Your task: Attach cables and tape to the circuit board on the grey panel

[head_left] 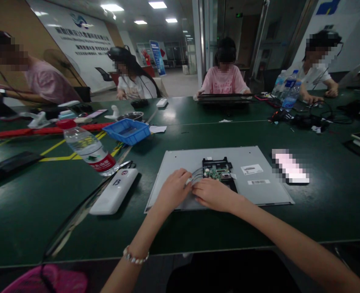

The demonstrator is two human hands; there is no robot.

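Observation:
A flat grey metal panel [180, 160] lies on the table in front of me, with white labels on its right side. At its middle sits a green circuit board [218, 174] in a black frame. Thin grey cables [197, 173] curve from the board toward my fingers. My left hand [176, 185] is closed at the cables' left side, its fingertips pinching them. Just right of it, my right hand [213, 193] is also closed, fingertips on the cables' lower part. The two hands nearly touch, and their fingers hide the cable ends.
Left of the panel are a white power bank [115, 193] with a black cable, a tilted water bottle [90, 148] and a blue tray [128, 131]. A phone [290, 167] lies to the right. Several people sit around the green table [244, 228].

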